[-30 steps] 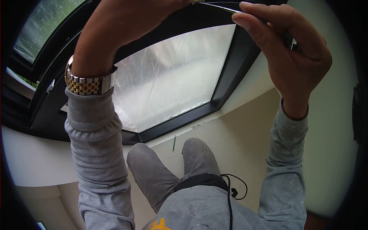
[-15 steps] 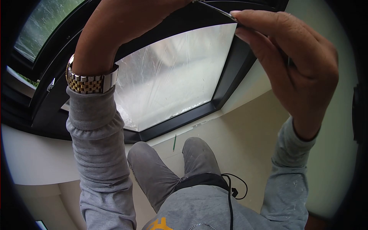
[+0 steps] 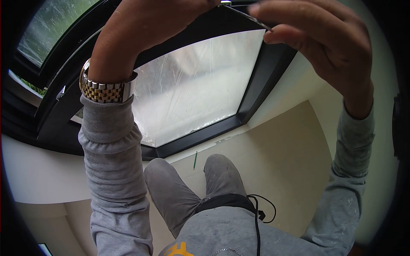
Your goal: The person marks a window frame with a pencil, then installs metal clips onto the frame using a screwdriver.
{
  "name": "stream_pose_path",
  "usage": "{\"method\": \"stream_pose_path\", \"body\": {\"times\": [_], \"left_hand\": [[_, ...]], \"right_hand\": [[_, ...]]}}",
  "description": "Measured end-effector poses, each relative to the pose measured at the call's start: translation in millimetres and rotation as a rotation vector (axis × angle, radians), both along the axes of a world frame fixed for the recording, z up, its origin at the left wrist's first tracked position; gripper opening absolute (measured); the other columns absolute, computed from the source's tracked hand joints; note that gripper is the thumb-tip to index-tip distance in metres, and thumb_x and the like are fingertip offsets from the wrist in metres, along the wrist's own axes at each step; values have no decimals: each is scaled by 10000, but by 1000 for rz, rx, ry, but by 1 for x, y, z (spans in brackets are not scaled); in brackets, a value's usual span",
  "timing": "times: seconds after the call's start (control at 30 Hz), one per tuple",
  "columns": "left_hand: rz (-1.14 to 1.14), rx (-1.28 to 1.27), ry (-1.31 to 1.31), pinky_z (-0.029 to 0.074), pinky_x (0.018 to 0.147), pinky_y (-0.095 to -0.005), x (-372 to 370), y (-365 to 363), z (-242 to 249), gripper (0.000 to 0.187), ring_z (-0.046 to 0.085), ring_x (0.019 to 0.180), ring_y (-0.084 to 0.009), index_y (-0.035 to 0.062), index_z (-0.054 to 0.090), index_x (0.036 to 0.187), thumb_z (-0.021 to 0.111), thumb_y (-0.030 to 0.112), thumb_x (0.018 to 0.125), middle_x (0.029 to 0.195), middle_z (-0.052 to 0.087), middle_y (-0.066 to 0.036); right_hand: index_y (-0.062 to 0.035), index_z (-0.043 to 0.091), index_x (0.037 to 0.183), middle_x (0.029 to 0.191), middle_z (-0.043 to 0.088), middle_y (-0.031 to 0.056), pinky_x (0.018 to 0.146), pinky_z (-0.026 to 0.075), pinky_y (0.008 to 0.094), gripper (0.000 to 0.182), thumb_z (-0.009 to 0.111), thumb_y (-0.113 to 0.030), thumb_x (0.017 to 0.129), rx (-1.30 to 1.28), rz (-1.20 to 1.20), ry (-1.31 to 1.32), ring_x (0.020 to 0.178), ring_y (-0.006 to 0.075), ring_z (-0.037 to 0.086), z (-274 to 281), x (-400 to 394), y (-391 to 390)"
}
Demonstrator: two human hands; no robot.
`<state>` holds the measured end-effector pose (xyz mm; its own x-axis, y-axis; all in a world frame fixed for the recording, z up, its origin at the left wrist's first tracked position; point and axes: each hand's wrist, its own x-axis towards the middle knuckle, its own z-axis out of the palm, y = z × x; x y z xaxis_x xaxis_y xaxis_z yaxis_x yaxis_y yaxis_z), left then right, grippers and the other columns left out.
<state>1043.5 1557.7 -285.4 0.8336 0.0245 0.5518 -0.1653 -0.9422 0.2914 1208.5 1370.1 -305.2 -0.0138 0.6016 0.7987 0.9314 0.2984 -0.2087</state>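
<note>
My left hand (image 3: 158,25) reaches to the top edge of the view, against the black window frame (image 3: 222,128); its fingertips are cut off, so its grip is hidden. A thin metal rod (image 3: 247,16) slants down to the right from beside those fingers. At the rod's lower end is my right hand (image 3: 324,38), its thumb below the rod and its blurred index finger raised above it, the two apart. A small bright metal piece (image 3: 225,3) shows at the rod's upper end.
Behind my hands is a wet, streaked glass pane (image 3: 196,85). An opened black sash (image 3: 55,55) stands at the upper left. A green pencil-like stick (image 3: 195,160) lies beyond my knees. A black cord (image 3: 257,213) hangs at my waist.
My right index finger has lifted off the rod, and the thumb and finger have spread. My right forearm has swung outward to the right. My left wrist has shifted slightly right.
</note>
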Motion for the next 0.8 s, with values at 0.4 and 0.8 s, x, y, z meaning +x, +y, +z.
{"method": "stream_pose_path", "body": {"times": [0.4, 0.8], "left_hand": [[-27, 44, -76, 502, 650, -346, 6, 13, -10, 206, 611, 672, -208, -48, 730, 869, 706, 153, 907, 738, 655, -132], [26, 120, -121, 519, 657, -343, -2, -6, -11, 206, 640, 685, -205, -54, 743, 902, 692, 146, 899, 750, 688, -137]], "right_hand": [[-19, 714, 851, 620, 611, 6, 449, 376, 215, 248, 833, -237, 866, -41, 57, -11, 470, 88, 505, -1, -12, 1], [-21, 735, 982, 617, 613, -18, 434, 315, 217, 249, 748, -267, 954, 132, -112, 648, 452, 60, 443, -29, -62, 18]]}}
